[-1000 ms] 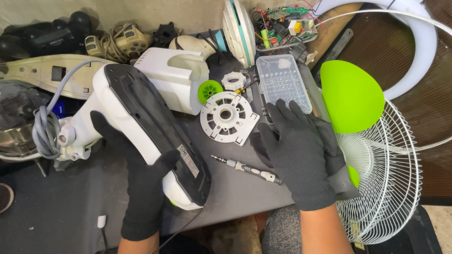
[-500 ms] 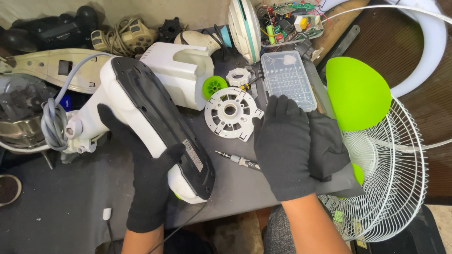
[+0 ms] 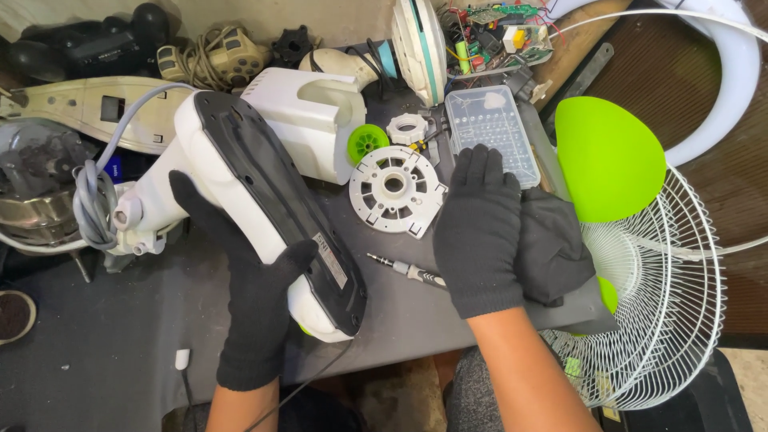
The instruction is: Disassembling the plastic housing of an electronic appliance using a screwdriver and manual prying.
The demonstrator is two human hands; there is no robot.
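left hand (image 3: pixel 256 312), gloved, clamping around white appliance base (image 3: pixel 264 216), tilting it on grey table (image 3: pixel 120 352); right hand (image 3: pixel 480 232), fingers together, lying flat, touching clear bit case (image 3: pixel 490 134), covering screwdriver (image 3: pixel 404 270) handle.

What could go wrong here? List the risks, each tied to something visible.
1. The left hand alone grips the white appliance housing, tilted up on the table; it could slip from the glove and fall.
2. The screwdriver lies loose near the table's front edge, beside the right hand; a nudge might roll it off.
3. The grey cord coiled at the housing's end could snag nearby clutter.
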